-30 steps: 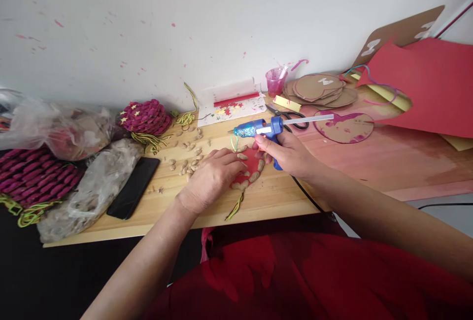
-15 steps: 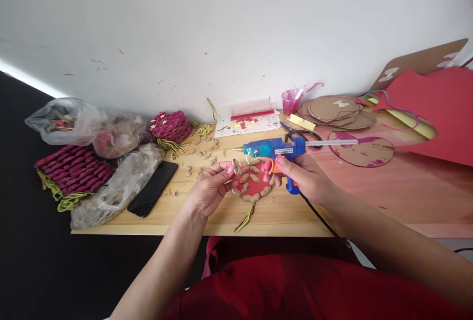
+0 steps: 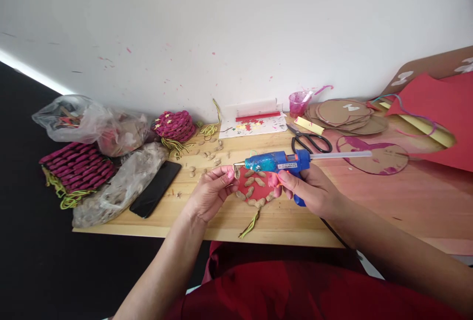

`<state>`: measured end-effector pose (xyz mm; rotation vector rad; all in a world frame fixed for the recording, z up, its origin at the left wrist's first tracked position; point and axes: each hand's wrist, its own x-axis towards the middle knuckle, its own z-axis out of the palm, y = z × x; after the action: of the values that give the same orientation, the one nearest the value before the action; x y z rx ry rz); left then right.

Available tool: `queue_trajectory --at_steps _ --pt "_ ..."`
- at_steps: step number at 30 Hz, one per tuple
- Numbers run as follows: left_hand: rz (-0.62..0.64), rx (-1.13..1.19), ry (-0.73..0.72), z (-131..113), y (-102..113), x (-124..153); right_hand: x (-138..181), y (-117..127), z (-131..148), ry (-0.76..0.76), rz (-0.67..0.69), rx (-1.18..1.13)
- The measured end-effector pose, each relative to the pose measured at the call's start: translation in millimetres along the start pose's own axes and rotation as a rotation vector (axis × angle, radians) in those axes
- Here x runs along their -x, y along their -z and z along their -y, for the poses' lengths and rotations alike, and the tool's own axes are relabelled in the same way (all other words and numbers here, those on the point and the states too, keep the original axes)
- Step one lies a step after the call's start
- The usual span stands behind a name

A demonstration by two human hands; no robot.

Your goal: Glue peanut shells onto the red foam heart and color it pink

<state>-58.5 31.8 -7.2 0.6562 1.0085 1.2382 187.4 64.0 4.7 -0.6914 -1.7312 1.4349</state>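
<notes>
Between thumb and fingertips, my left hand [image 3: 212,189] pinches a peanut shell [image 3: 237,172]. My right hand [image 3: 314,187] is wrapped round the grip of a blue hot glue gun [image 3: 273,161], its fingers by the trigger. The gun's metal nozzle points left and meets the peanut shell; a clear glue stick [image 3: 342,154] sticks out at the back. Beneath both hands lies a red disc [image 3: 260,192] with several peanut shells on it and a yellow-green and brown yarn tassel [image 3: 250,225] at its near edge. My hands and the gun hide part of the disc.
Left of the hands are loose peanut shells [image 3: 210,156], a black phone [image 3: 155,189], plastic bags [image 3: 121,187] and magenta peanut pieces [image 3: 77,172]. Behind stand black-handled scissors [image 3: 312,141], a pink-stained cup [image 3: 297,105] and cardboard shapes [image 3: 343,113]. Red paper [image 3: 439,113] lies right.
The glue gun has come down and its nozzle now meets the peanut shell in my left hand; before, it was apart, above the shell. The whole view has shifted slightly.
</notes>
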Motion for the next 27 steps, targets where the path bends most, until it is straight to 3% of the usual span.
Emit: queue_trajectory --at_steps 27 --pt "0.015 -0.021 -0.015 -3.4 -1.2 1.8 -0.5 -0.6 1.1 0.064 0.029 0.074"
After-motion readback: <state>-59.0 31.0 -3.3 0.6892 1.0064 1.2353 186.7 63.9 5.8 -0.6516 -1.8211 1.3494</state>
